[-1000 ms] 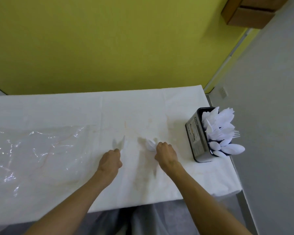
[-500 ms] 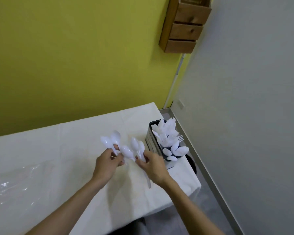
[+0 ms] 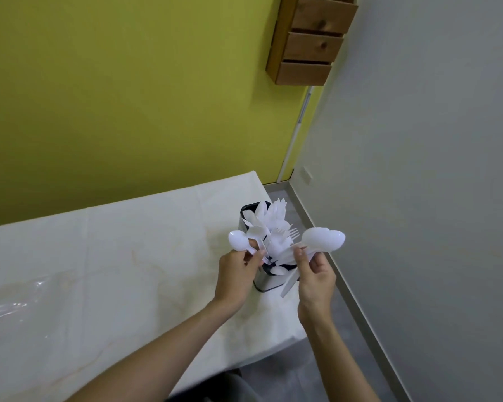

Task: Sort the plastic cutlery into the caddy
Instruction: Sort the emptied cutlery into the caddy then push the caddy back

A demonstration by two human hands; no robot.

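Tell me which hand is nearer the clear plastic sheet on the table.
Left. The left hand, gripping spoons, is to the right of the plastic sheet across the table; the right hand is farther right, beyond the caddy.

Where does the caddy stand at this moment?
In the head view, right of centre, the caddy stands near the right edge of the table, just beyond the left hand and right hand, which hold white spoons.

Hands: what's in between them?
The caddy, stuffed with white cutlery, stands between the left hand and the right hand, each holding spoons. The head view shows it.
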